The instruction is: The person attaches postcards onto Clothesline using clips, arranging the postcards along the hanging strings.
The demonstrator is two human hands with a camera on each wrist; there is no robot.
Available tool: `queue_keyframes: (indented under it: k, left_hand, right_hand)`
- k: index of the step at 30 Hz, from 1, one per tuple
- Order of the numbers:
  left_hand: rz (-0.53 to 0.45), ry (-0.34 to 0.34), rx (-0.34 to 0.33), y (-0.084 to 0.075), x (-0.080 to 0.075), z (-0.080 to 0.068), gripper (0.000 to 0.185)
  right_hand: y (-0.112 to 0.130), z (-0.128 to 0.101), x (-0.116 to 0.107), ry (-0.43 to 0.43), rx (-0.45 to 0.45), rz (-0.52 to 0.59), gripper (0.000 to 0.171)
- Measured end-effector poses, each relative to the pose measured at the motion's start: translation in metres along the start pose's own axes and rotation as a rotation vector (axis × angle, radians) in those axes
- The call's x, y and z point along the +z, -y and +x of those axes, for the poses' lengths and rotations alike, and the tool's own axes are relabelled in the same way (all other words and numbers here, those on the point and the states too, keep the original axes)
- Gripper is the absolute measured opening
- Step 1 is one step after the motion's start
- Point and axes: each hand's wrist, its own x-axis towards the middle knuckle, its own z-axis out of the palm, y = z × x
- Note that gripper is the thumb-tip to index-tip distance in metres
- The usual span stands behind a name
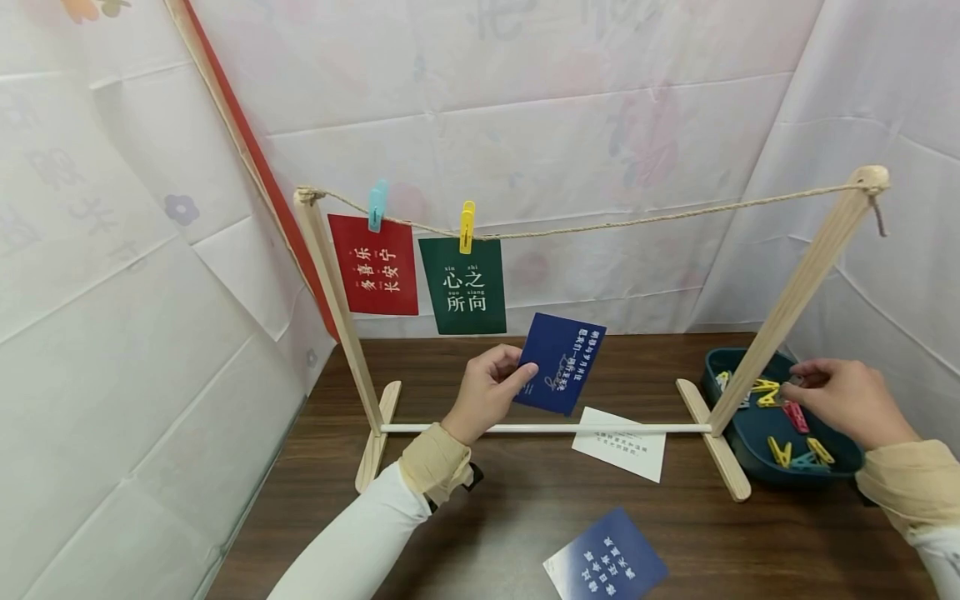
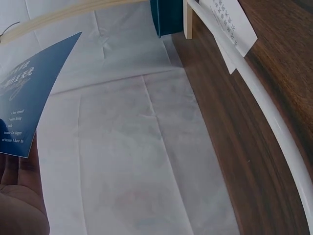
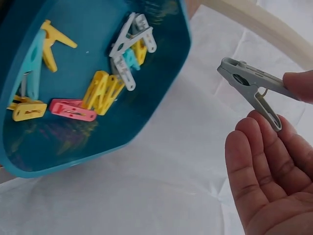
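Note:
My left hand [image 1: 487, 388] pinches a dark blue card [image 1: 564, 360] by its left edge, below the rope and in front of the rack. In the left wrist view that card [image 2: 34, 93] shows white print, with part of the hand [image 2: 22, 196] under it. Over at the right, my right hand [image 1: 851, 398] is above the dark teal basin [image 1: 757, 450]. The right wrist view shows a grey clothespin [image 3: 249, 85] held between thumb and fingers of that hand [image 3: 274, 176]. Inside the basin lie several yellow, red, blue and grey clothespins [image 3: 73, 108].
A rope [image 1: 600, 226] spans the wooden rack's posts [image 1: 795, 300]. A red card [image 1: 375, 267] hangs by a light blue clothespin [image 1: 377, 206], a green card [image 1: 465, 287] by a yellow clothespin [image 1: 467, 227]. A white card [image 1: 622, 446] and a blue-white card [image 1: 606, 560] lie on the table [image 1: 495, 517].

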Motion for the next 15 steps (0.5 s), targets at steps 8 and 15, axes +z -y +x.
queue_keyframes:
  k: [8,15]
  left_hand:
    - [-0.037,-0.033,0.005,-0.002,0.0,0.003,0.012]
    - [-0.044,-0.072,0.038,-0.005,0.001,0.007,0.014]
  right_hand:
    - [0.015,-0.004,-0.005,0.013,0.0,-0.019,0.043]
    - [0.028,-0.007,-0.008,0.011,-0.045,-0.027,0.043]
